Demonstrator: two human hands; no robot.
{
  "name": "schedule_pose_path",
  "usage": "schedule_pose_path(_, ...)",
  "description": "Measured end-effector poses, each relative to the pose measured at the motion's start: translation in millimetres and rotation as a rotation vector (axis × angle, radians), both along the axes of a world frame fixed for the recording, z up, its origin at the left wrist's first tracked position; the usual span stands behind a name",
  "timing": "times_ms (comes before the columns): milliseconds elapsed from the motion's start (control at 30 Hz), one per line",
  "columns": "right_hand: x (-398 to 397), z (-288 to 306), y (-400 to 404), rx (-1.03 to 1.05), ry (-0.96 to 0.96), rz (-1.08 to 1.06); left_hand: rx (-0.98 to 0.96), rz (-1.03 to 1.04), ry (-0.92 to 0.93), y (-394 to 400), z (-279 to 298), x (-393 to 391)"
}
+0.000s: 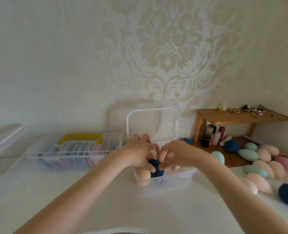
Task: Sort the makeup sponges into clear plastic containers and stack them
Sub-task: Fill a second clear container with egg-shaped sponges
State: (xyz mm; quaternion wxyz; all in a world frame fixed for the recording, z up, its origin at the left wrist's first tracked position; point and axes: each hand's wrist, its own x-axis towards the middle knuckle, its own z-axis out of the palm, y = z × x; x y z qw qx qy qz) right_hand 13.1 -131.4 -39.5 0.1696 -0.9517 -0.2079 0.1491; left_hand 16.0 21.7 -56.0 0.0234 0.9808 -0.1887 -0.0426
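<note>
I had both hands over the open clear container (163,179), its lid (153,125) standing upright behind. My left hand (140,153) and right hand (177,154) pinched the dark blue sponge (156,168) between curled fingertips, seating it inside beside a peach sponge (144,173). I judged the sorting well short of finished: right of the container many loose sponges (265,159) waited in peach, teal, pink and blue. Left of it sat a closed yellow-handled case (75,149). Nothing was stacked yet.
</note>
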Motion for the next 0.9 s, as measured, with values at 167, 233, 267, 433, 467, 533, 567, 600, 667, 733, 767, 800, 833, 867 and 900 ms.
schedule_pose_path(167, 51, 10, -46, 0.218, -0.281, -0.406, -0.039, -0.001, 0.018, 0, 1, 4)
schedule_pose_path(233, 69, -9, -53, 0.034, -0.216, -0.430, -0.052, -0.007, 0.029, 0, 1, 4)
schedule_pose_path(267, 77, -21, -56, -0.013, -0.137, -0.431, -0.052, -0.009, 0.027, 0, 1, 3)
schedule_pose_path(433, 99, -59, -57, -0.142, -0.151, -0.352, -0.046, -0.019, 0.010, 1, 0, 2)
schedule_pose_path(467, 98, -59, -57, -0.131, -0.163, -0.361, -0.050, -0.019, 0.003, 1, -1, 1)
schedule_pose_path(533, 90, -48, -55, -0.081, -0.196, -0.379, -0.060, -0.016, 0.000, -1, -2, 0)
schedule_pose_path(567, 85, -39, -56, -0.062, -0.234, -0.384, -0.062, -0.017, 0.004, -2, -2, 1)
schedule_pose_path(600, 80, -28, -57, -0.050, -0.283, -0.392, -0.062, -0.018, 0.008, -4, -1, 2)
schedule_pose_path(667, 61, -5, -60, -0.027, -0.401, -0.412, -0.055, -0.019, 0.014, -10, -1, 5)
schedule_pose_path(733, 41, 14, -62, 0.063, -0.465, -0.403, -0.035, -0.009, 0.009, -18, 0, 7)
schedule_pose_path(767, 31, 19, -63, 0.144, -0.419, -0.389, -0.021, -0.005, 0.004, -23, 0, 8)
schedule_pose_path(800, 23, 22, -62, 0.208, -0.335, -0.362, -0.010, 0.005, 0.001, -28, 0, 8)
schedule_pose_path(833, 16, 20, -58, 0.219, -0.246, -0.329, -0.005, 0.016, 0.002, -31, 0, 8)
schedule_pose_path(867, 10, 17, -55, 0.180, -0.182, -0.295, -0.004, 0.025, 0.002, -35, 0, 8)
schedule_pose_path(900, 7, 12, -52, 0.101, -0.149, -0.258, 0.000, 0.033, 0.000, -37, 0, 8)
